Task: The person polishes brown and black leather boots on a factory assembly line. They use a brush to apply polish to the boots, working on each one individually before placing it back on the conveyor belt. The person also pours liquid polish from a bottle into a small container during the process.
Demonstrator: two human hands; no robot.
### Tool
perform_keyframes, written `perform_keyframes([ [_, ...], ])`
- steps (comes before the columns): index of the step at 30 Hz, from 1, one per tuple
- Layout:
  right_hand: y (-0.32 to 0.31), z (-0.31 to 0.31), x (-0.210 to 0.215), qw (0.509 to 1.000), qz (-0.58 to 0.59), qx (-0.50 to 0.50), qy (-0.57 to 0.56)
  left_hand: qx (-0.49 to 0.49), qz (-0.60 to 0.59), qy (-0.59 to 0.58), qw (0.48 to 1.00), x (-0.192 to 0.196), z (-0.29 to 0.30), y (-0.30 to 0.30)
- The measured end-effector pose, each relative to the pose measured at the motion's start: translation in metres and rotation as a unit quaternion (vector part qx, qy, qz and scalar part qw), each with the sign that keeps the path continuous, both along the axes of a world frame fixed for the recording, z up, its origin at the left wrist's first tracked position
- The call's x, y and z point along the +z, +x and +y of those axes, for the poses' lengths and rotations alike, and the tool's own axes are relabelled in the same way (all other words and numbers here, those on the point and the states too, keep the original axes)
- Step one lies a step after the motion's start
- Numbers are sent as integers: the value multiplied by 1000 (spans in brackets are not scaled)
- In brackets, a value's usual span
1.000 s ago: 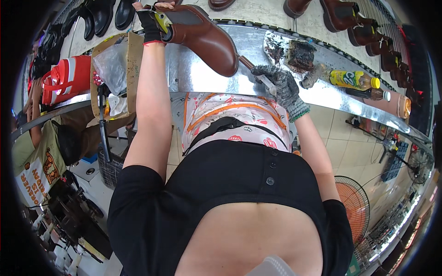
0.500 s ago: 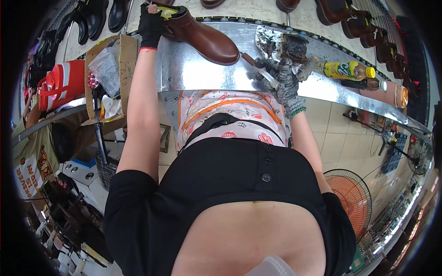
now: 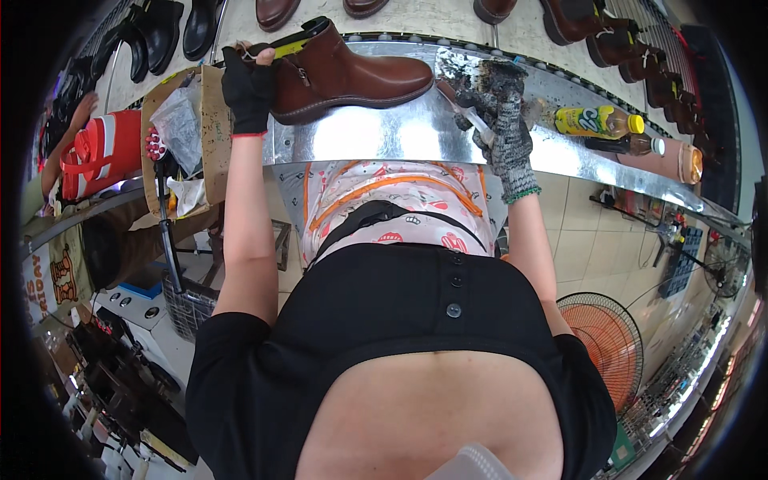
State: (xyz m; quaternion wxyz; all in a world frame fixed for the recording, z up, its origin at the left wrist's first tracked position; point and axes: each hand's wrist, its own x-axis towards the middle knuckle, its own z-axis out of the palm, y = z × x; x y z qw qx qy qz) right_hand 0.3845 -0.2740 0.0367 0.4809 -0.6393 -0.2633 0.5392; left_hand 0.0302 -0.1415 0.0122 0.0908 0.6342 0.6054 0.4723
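A brown leather ankle boot (image 3: 344, 76) with a side zip and yellow lining lies on its length above the metal bench edge, toe to the right. My left hand (image 3: 250, 84), in a black glove with a red cuff and a bare thumb tip, grips the back of its shaft. Just right of the toe is my right hand (image 3: 506, 120), in a grey knit glove with a green cuff and dark-stained fingers. Its fingers are closed round a slim tool (image 3: 478, 126) with a pale shaft and a brown end pointing toward the boot. The tool's kind is unclear.
A dark-smeared white sheet (image 3: 452, 68) lies behind my right hand. Bottles (image 3: 592, 122) and a pinkish container (image 3: 664, 160) stand or lie to the right. At left are a cardboard box (image 3: 214, 136) and a red jug (image 3: 100, 156). More shoes (image 3: 560, 20) line the conveyor; another person's hand (image 3: 84, 108) is far left.
My left hand has turned the boot so its zip side now faces me and its sole sits level, toe raised and farther right. The right hand has moved slightly up with the slim tool.
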Motion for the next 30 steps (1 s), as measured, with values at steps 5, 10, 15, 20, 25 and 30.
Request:
perform_keyframes([
  [5, 14, 2, -36, 954, -258, 107, 108, -24, -14, 13, 1000, 16, -35, 13],
  [10, 33, 9, -79, 879, -408, 213, 125, -4, 9, -78, 997, 51, -74, 44],
  [15, 29, 9, -85, 879, -395, 237, 126, -14, 18, -142, 990, 63, -99, 54],
  [20, -7, 4, -7, 814, -467, 198, 283, -58, -59, -194, 978, 52, -112, 57],
  [25, -14, 1, -2, 904, -322, 209, 187, -119, -162, -262, 944, 54, -126, 65],
  [30, -16, -3, -7, 879, -349, 232, 226, -168, -177, -266, 933, 55, -134, 71],
])
